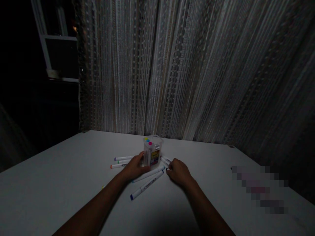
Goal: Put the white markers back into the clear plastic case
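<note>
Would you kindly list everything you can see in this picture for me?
box: one, clear, bright caps inside, mid-table
loose markers: at least seven, white with coloured caps, lying around the box
table: one, white, foreground
curtain: one, pale striped, behind the table
window: one, white-framed, upper left
left hand: one, gripping the box
right hand: one, fingertips at markers right of the box

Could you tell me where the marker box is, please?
In the head view, the marker box stands centrally on the table, held by the left hand, loose markers around it.
</note>
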Demonstrator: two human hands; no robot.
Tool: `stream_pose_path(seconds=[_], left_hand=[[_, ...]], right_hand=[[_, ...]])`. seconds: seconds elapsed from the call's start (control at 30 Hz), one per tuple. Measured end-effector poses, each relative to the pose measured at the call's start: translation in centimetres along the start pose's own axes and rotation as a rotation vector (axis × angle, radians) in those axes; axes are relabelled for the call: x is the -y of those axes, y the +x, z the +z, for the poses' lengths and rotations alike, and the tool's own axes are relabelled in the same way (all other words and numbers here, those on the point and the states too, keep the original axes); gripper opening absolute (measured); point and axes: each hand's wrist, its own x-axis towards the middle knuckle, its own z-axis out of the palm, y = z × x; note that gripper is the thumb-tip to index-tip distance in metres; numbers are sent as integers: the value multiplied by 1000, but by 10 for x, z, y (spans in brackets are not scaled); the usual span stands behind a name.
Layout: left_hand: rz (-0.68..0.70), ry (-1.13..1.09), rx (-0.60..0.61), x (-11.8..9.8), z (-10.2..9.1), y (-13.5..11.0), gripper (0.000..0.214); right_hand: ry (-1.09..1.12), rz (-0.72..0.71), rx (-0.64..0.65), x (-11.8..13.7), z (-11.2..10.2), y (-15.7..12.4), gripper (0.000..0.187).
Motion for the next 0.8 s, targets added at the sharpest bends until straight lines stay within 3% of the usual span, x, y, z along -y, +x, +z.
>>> stream_pose_path(seconds=[0.8], left_hand=[[31,61,6,-2,1,-1,65]], right_hand=[[-43,-18,-9,4,3,0,17]])
